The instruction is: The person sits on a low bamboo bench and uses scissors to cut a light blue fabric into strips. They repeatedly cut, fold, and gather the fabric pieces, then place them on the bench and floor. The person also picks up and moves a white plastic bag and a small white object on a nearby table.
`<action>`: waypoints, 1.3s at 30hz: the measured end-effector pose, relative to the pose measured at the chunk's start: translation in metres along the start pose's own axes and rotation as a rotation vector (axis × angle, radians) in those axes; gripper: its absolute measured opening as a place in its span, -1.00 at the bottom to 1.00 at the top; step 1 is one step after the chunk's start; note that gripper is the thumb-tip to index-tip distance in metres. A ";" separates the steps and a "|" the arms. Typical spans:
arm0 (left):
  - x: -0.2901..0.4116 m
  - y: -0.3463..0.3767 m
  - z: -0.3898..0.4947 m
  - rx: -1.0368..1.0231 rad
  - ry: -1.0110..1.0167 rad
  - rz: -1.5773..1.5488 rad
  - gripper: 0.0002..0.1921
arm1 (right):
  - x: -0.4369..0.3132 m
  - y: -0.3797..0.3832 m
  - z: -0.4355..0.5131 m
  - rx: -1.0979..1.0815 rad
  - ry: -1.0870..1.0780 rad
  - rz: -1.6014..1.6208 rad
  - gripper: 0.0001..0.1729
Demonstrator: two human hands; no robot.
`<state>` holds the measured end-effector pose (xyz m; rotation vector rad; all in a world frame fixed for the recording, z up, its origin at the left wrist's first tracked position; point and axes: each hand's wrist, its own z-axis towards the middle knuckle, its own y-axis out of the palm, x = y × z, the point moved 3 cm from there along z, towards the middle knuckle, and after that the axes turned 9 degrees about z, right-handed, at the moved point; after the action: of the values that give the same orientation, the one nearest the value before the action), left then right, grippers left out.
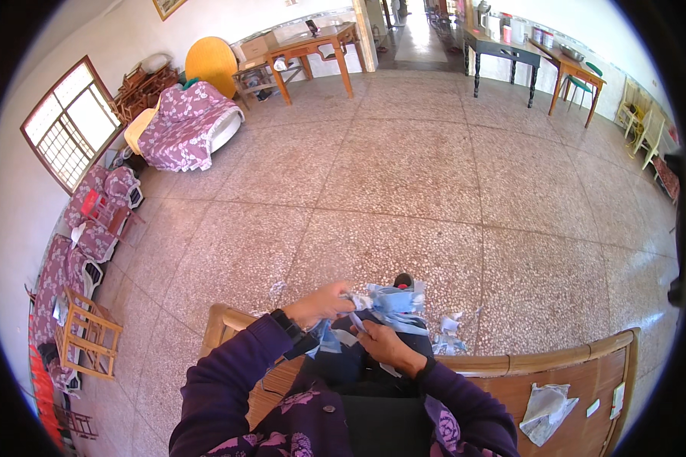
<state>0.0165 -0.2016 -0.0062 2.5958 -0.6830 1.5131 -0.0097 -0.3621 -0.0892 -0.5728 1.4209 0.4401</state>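
Note:
My left hand (323,303) is closed on the gathered end of a bundle of light blue and white strips (397,303), seemingly cloth or thin sheet. More blue strips hang below that hand. Just to the right and lower, my right hand (383,343) pinches a narrow pale strip (357,323) between thumb and fingers. Both hands are over my dark trousers, close together. The far end of the bundle spreads over my knee, near the tip of a dark shoe. How the strips are joined cannot be told.
I sit on a bamboo bench (549,360); a crumpled plastic bag (546,411) and small white items lie on its right part. Pale scraps (449,337) are on the speckled floor. A wooden chair frame (91,337) and covered sofas stand left, tables along the far wall.

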 end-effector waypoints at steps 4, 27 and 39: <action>-0.029 -0.007 0.012 0.075 -0.048 0.412 -0.73 | -0.012 -0.010 -0.005 -0.062 -0.054 -0.354 -0.82; -0.064 0.035 -0.010 0.041 -0.081 0.165 -0.82 | -0.004 -0.009 -0.015 -0.025 0.036 0.278 -0.79; -0.065 0.039 -0.008 0.250 0.112 0.574 -0.84 | 0.005 -0.008 -0.020 -0.108 0.305 0.628 -0.80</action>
<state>-0.0329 -0.2122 -0.0639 2.5852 -1.3970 1.9861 -0.0201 -0.3804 -0.0942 -0.2715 1.8763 0.9622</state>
